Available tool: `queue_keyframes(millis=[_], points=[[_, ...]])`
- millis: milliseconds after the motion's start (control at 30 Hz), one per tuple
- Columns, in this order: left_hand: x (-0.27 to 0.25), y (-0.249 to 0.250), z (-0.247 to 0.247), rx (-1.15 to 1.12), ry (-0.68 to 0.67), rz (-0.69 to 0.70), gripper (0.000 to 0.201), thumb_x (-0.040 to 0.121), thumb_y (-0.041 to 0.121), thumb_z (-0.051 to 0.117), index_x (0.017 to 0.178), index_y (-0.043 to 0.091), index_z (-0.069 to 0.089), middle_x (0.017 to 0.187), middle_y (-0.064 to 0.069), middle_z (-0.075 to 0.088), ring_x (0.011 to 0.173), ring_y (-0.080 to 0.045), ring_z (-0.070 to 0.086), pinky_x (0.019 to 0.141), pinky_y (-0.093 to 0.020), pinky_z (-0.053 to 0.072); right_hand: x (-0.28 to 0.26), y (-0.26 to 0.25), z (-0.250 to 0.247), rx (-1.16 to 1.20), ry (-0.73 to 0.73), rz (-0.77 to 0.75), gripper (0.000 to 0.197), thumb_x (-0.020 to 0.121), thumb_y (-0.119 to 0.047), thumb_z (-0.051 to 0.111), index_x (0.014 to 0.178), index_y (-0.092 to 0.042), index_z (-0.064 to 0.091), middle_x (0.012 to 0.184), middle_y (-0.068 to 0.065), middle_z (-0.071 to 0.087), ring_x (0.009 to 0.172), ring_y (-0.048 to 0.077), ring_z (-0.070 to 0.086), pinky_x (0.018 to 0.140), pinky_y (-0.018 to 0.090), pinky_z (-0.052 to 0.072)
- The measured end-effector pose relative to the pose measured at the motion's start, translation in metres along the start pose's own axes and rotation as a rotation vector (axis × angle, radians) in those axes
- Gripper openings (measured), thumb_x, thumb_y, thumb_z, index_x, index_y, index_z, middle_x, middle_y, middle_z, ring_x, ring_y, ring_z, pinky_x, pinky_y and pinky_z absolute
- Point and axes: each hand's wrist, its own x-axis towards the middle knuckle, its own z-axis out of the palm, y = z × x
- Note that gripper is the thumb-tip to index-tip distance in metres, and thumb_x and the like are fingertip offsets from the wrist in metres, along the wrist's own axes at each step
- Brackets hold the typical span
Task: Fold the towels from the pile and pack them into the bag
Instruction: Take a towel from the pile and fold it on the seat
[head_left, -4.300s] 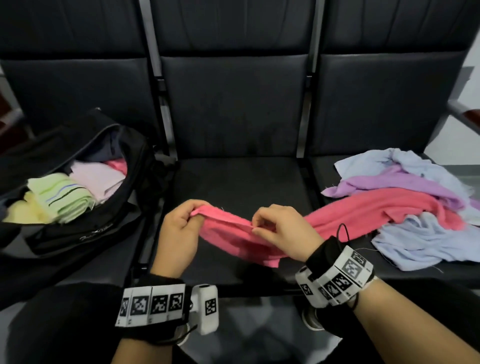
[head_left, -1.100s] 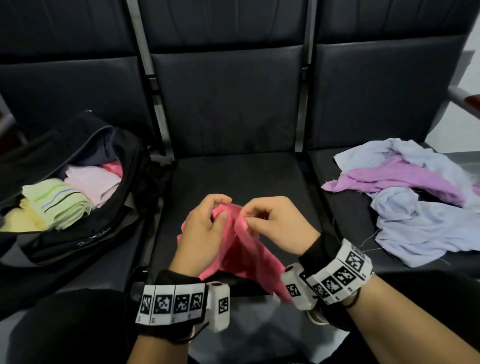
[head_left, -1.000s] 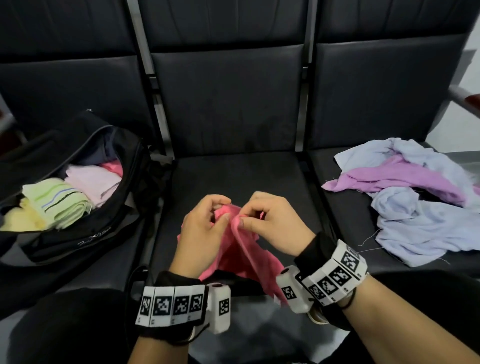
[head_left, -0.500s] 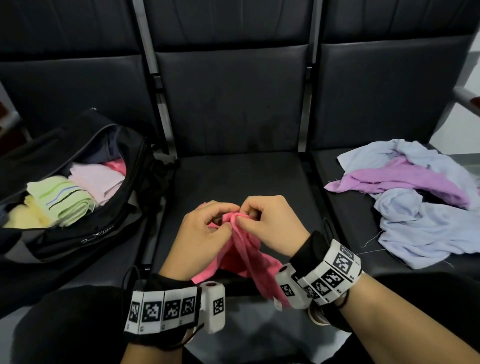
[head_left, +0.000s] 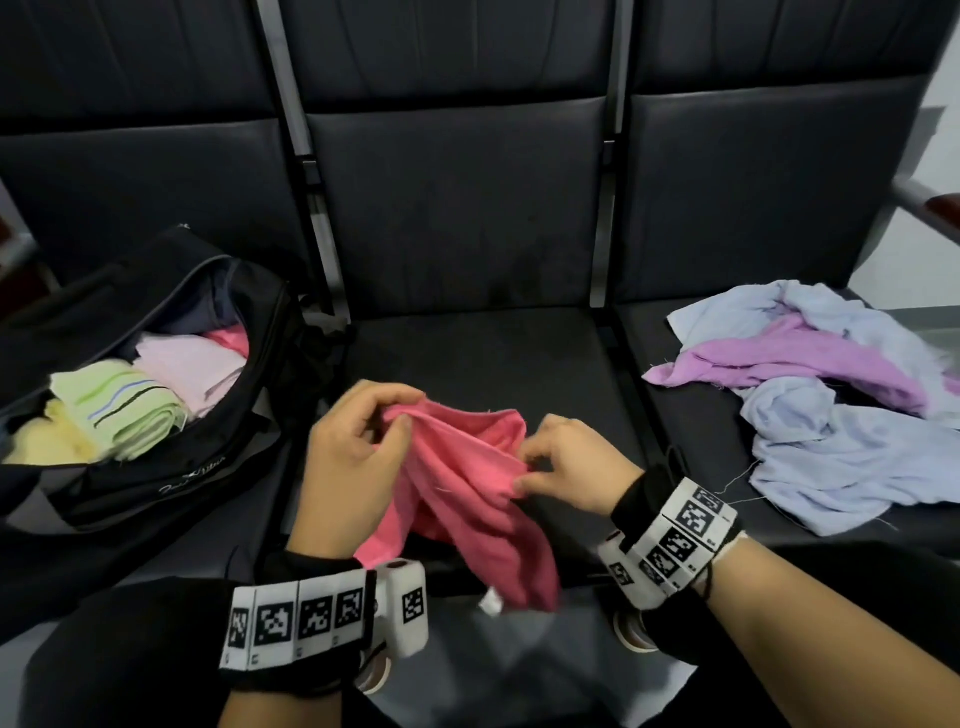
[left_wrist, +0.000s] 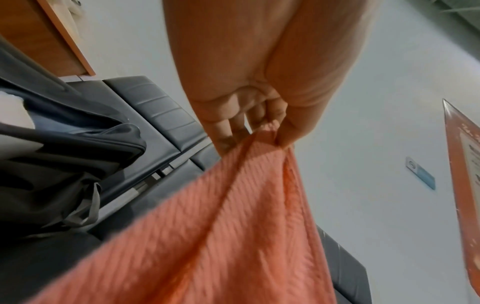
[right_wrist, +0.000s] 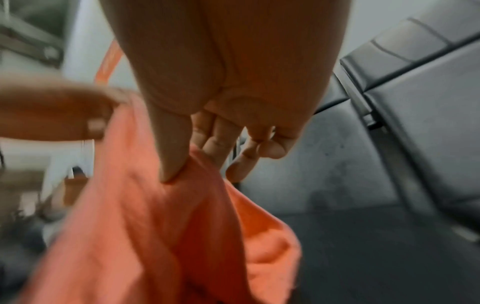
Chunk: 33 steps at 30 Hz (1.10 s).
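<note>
Spread apart since before, both hands (head_left: 467, 462) pinch the pink towel (head_left: 467, 483), draping lengthwise downward.

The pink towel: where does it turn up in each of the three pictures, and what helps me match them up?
Head: the pink towel is at centre bottom, stretched between both hands.
Left wrist: it fills the lower half, looking orange, pinched by the left hand.
Right wrist: lower left, looking orange, pinched by the right hand.
Shared landmark: the dark seat shows in all three.
</note>
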Motion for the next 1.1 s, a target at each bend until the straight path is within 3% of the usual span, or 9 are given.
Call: queue_keyframes(millis=[167,267,367,467,600,733,800,1000,1100], points=[[0.007,-0.001,-0.017,-0.026,0.217,0.016,0.037,0.088,-0.009,0.054,0.096,0.025,0.068,0.099,0.003,0.068,0.092,-0.004,0.063,0.084,-0.013,0.046,-0.008,0.036,0.016,-0.340,-0.091,0.013,0.029,0.083,-0.052,0.066,0.079,-0.023,0.065,0.088,-0.012,0.068,0.103,0.013,0.048,0.081,0.031,0.033],[0.011,-0.005,-0.030,-0.016,0.303,0.019,0.033,0.088,0.000,0.053,0.098,0.026,0.068,0.101,0.001,0.069,0.092,-0.009,0.064,0.085,-0.022,0.050,-0.011,0.048,0.020,-0.358,-0.109,-0.012,0.025,0.081,-0.052,0.067,0.086,-0.028,0.071,0.111,-0.024,0.067,0.114,0.011,0.042,0.081,0.028,0.024],[0.016,-0.013,-0.042,-0.018,0.374,-0.020,0.032,0.086,0.006,0.051,0.098,0.031,0.069,0.099,0.003,0.069,0.091,-0.013,0.064,0.087,-0.035,0.050,-0.013,0.054,0.017,-0.338,-0.098,-0.023,0.027,0.079,-0.052,0.068,0.079,-0.025,0.066,0.116,-0.026,0.066,0.117,0.008,0.042,0.086,0.028,0.029],[0.021,-0.018,-0.056,0.016,0.440,-0.043,0.035,0.086,0.010,0.050,0.096,0.038,0.069,0.100,0.011,0.070,0.096,-0.013,0.065,0.092,-0.039,0.051,-0.015,0.055,0.003,-0.261,0.016,-0.005,0.018,0.078,-0.041,0.072,0.083,-0.025,0.068,0.102,-0.015,0.069,0.114,0.012,0.052,0.093,0.032,0.041],[0.029,-0.021,-0.071,0.071,0.507,-0.005,0.037,0.087,0.008,0.051,0.096,0.039,0.068,0.103,0.004,0.071,0.101,-0.018,0.067,0.095,-0.043,0.053,-0.016,0.048,-0.032,-0.080,0.328,-0.031,0.010,0.080,-0.020,0.079,0.080,-0.014,0.071,0.082,-0.002,0.068,0.088,0.020,0.061,0.082,0.041,0.050],[0.043,-0.016,-0.085,0.114,0.560,0.016,0.036,0.085,0.010,0.050,0.098,0.038,0.068,0.102,0.001,0.070,0.096,-0.018,0.066,0.089,-0.041,0.054,-0.012,0.031,-0.072,0.092,0.649,-0.026,0.010,0.083,-0.012,0.077,0.078,-0.016,0.069,0.077,-0.006,0.063,0.074,0.006,0.058,0.071,0.018,0.044],[0.051,-0.015,-0.092,0.132,0.587,0.036,0.033,0.085,0.011,0.050,0.102,0.032,0.069,0.102,0.000,0.070,0.095,-0.018,0.066,0.087,-0.040,0.054,-0.009,0.022,-0.090,0.132,0.751,-0.036,0.011,0.083,-0.012,0.077,0.078,-0.016,0.069,0.076,-0.004,0.063,0.074,0.009,0.059,0.070,0.018,0.045],[0.066,-0.014,-0.104,0.164,0.638,0.008,0.030,0.085,0.018,0.050,0.102,0.033,0.070,0.104,0.000,0.071,0.097,-0.018,0.067,0.091,-0.046,0.054,-0.003,0.003,-0.118,0.165,0.801,-0.071,0.012,0.079,-0.009,0.079,0.078,-0.017,0.071,0.088,-0.001,0.056,0.079,0.005,0.054,0.072,0.011,0.040],[0.068,-0.012,-0.108,0.175,0.617,-0.001,0.030,0.085,0.019,0.051,0.095,0.041,0.069,0.105,0.002,0.071,0.099,-0.017,0.067,0.092,-0.048,0.054,-0.004,0.000,-0.124,0.187,0.736,-0.064,0.012,0.081,-0.006,0.077,0.079,-0.014,0.069,0.086,-0.002,0.065,0.081,0.013,0.062,0.073,0.018,0.047]])
